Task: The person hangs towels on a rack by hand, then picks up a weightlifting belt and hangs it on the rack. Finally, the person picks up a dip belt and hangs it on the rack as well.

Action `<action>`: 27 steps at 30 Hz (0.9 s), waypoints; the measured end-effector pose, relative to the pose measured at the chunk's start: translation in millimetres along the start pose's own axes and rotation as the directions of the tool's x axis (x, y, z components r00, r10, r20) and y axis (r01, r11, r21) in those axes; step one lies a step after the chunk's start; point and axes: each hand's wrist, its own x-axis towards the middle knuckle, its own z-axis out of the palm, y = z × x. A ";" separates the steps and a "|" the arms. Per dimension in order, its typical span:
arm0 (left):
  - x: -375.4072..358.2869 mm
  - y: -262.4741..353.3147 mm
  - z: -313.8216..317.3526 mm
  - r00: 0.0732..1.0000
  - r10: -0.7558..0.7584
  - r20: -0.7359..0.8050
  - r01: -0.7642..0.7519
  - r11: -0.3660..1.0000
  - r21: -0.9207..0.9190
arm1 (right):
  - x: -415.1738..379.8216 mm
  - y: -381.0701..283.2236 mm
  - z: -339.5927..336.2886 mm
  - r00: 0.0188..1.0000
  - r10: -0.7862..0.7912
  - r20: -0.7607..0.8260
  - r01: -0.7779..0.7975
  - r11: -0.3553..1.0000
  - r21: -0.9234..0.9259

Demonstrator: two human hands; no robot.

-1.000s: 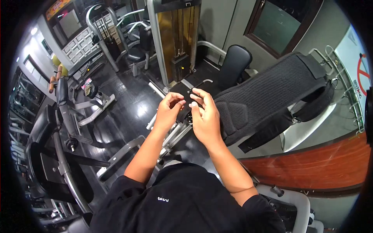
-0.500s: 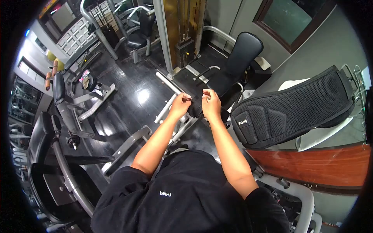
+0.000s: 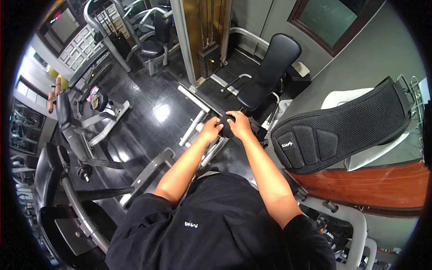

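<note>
In front of my waist, both hands meet at a small dark black item (image 3: 227, 126) whose kind I cannot tell. My left hand (image 3: 210, 130) is on its left side, fingers and thumb curled against it. From the right, my right hand (image 3: 240, 124) bends its fingers over the top of the same item. Just beyond the hands are the black padded seat (image 3: 253, 95) and upright backrest (image 3: 282, 56) of a weight machine. Its light metal bars (image 3: 194, 99) run along the left of the hands.
A black mesh back-support belt (image 3: 344, 130) lies to the right, over a reddish wooden panel (image 3: 360, 191). A weight stack (image 3: 210, 58) stands ahead. Benches and machines line the left, with a dumbbell-like weight (image 3: 84, 172) near the shiny dark floor (image 3: 148, 99).
My right hand's fingers have come down from upright and folded over the black item. My left hand has shifted slightly down and closer against it. The view has tilted a little.
</note>
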 end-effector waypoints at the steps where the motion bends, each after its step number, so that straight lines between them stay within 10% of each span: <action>1: -5.5 9.4 -1.3 1.000 0.016 0.002 -0.016 0.998 -0.055 | -1.0 -1.9 -0.9 1.000 0.007 -0.002 -0.007 1.000 0.006; 12: 10.6 88.7 -24.1 0.943 0.322 0.082 -0.284 0.909 -0.304 | 12.5 -51.1 -34.6 0.959 -0.151 -0.241 0.194 0.967 0.168; 27: -35.9 296.1 -90.7 0.777 0.614 0.140 -0.629 0.762 0.154 | 14.9 -178.2 -129.7 0.734 -0.437 -0.520 0.452 0.886 -0.106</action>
